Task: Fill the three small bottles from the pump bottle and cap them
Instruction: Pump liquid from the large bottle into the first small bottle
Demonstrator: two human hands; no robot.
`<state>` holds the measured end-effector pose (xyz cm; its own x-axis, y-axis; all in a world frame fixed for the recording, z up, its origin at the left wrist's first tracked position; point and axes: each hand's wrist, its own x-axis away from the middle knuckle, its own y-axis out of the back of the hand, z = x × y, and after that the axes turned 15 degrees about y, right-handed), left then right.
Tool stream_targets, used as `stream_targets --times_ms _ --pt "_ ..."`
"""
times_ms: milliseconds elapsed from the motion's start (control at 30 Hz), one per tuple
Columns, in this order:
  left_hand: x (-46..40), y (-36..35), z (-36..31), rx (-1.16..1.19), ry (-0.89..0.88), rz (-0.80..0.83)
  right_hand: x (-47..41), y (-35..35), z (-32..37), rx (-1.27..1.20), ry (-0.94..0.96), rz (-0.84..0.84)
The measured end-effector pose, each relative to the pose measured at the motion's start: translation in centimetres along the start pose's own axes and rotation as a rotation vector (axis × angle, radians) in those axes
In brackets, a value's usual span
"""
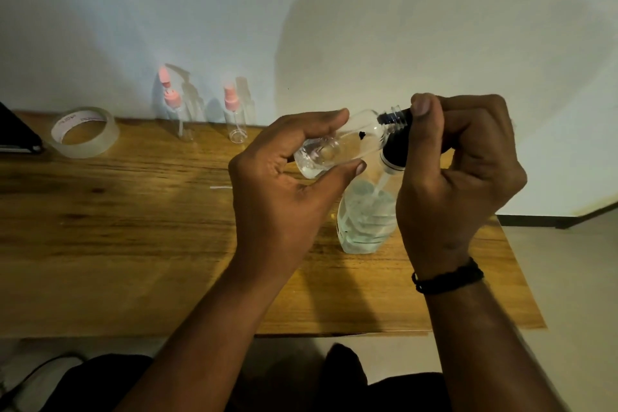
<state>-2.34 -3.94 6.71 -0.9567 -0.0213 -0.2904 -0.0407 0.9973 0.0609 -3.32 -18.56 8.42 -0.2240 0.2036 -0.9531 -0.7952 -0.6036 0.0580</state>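
Observation:
My left hand [284,184] holds a small clear bottle [344,144] tilted on its side, uncapped, its threaded neck [396,114] pointing right. My right hand [458,170] grips the black pump head [398,144] of the clear pump bottle [364,214], which stands on the wooden table [133,244] with a little liquid at its bottom. The pump spout meets the small bottle's neck. Two more small clear bottles stand at the back by the wall: one with a pink pump top [182,117] and one with a pink spray top [235,117].
A roll of clear tape [85,132] lies at the back left, beside a dark flat object [16,134] at the left edge. The wall runs right behind the table. The table's right end is near my right wrist; floor lies beyond.

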Motion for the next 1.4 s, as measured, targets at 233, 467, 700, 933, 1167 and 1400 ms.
stream_targets --times_ms 233,467,700,933,1167,1400 --pt "-0.1 0.1 -0.3 0.006 -0.017 0.005 -0.8 0.3 0.4 -0.003 0.009 0.018" --pt "-0.1 -0.1 -0.3 0.023 -0.007 0.008 -0.7 0.4 0.4 0.006 0.024 0.015" --pt "0.0 -0.1 -0.2 0.025 0.009 0.026 -0.3 0.2 0.2 0.018 -0.004 -0.001" --pt "-0.2 0.2 -0.2 0.019 -0.012 0.015 -0.9 0.2 0.6 0.02 0.008 0.004" --pt "-0.2 0.2 0.0 0.004 -0.007 0.011 -0.1 0.1 0.4 0.036 -0.006 0.004" --pt "-0.4 0.4 -0.3 0.004 -0.02 0.003 -0.9 0.0 0.8 0.034 0.01 0.027"
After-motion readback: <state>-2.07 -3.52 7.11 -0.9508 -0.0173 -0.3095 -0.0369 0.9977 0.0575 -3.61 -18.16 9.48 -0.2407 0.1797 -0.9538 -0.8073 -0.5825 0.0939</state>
